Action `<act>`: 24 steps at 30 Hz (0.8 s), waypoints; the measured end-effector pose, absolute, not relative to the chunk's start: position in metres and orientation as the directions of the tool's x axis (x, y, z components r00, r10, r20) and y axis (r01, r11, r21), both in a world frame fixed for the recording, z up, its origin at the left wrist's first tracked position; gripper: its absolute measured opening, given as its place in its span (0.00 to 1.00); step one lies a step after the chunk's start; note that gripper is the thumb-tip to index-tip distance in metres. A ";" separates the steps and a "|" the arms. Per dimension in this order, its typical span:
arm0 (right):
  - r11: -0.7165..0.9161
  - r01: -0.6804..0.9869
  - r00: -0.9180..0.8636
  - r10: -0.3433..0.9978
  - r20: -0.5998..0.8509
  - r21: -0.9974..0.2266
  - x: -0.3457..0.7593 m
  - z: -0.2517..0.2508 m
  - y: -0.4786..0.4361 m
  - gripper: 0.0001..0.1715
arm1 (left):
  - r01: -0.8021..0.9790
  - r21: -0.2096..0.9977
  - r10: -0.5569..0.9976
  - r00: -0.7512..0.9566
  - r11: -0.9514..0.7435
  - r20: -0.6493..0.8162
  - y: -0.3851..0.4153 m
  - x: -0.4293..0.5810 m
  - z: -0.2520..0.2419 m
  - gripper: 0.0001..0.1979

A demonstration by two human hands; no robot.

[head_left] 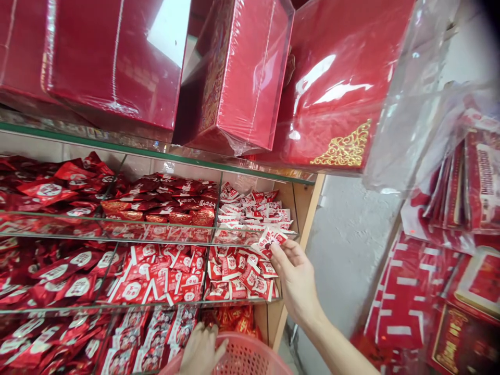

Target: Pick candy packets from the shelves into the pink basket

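Observation:
My right hand (295,273) pinches a small red-and-white candy packet (269,240) between thumb and fingers. It is held up in front of the right-hand compartments, near the glass divider. Behind it lie a heap of similar white-and-red packets (253,211) and, one tier lower, more red-and-white packets (236,271). Low in the view, my left hand (201,349) is closed over the left rim of a pink perforated plastic basket (250,346), its thumb on the inner side. The basket is cut off by the bottom edge.
Tiered glass shelves (156,239) hold several compartments of red packets (62,281). Above, large plastic-wrapped red boxes (242,78) overhang a green-edged glass shelf (136,151). A wooden side panel (302,213) and grey wall (347,234) stand right, beside hanging red decorations (406,291).

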State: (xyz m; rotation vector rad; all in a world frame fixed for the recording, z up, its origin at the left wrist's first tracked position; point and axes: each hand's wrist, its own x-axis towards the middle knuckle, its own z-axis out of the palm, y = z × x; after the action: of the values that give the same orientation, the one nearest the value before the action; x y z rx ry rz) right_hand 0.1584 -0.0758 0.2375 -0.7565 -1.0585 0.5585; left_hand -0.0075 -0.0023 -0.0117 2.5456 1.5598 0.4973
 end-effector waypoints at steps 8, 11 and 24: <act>0.248 -0.503 0.147 0.969 0.201 -0.828 0.156 0.214 -0.094 0.17 | 0.867 0.184 0.875 0.413 -0.463 0.254 -0.009 -0.006 0.000 0.29; 0.084 -0.562 0.058 0.996 0.063 -0.823 0.156 0.181 -0.100 0.17 | 0.862 0.178 0.867 0.422 -0.474 0.266 -0.010 -0.006 0.001 0.28; -0.460 -0.510 -0.033 0.855 -0.518 -0.727 0.162 -0.012 -0.095 0.22 | 0.867 0.123 0.853 0.436 -0.484 0.288 -0.010 -0.004 0.000 0.29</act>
State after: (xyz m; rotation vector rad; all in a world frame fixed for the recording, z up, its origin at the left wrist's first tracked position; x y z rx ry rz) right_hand 0.1622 -0.0949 -0.0119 -1.2001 -0.4245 1.6935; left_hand -0.0044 -0.0102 0.0001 2.6981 1.6168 0.4995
